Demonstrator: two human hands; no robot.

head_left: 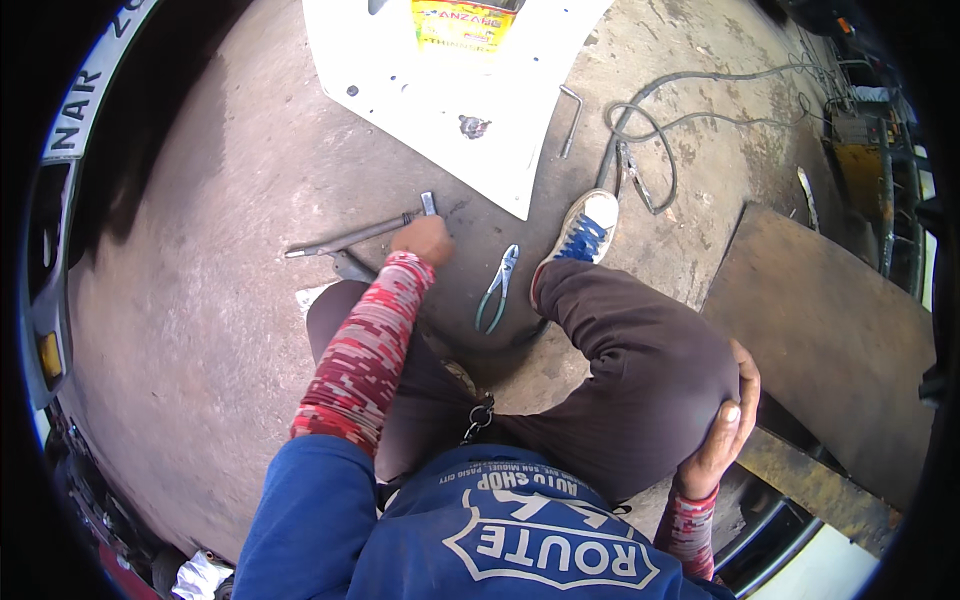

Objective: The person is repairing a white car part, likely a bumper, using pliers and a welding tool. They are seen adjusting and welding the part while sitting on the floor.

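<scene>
My left hand (425, 240), its arm in a red patterned sleeve, is low over the floor with its fingers curled. It grips the head end of a hammer (350, 239) whose long metal handle points left; part of the head sticks out past the fingers. Under that hand a flat grey metal piece (350, 266) shows in part beside my leg. Slip-joint pliers (497, 290) with teal handles lie on the concrete to its right. My right hand (722, 430) rests on my bent right knee, thumb apart from the fingers, holding nothing.
Ahead lies a white metal panel (420, 120) with holes, bearing a yellow and red container (465, 28). An L-shaped bar tool (572, 122) sits beside it. Cables (690, 77) with a clamp-like end (634, 175) loop past my shoe (588, 228). A brown sheet (820, 340) lies right.
</scene>
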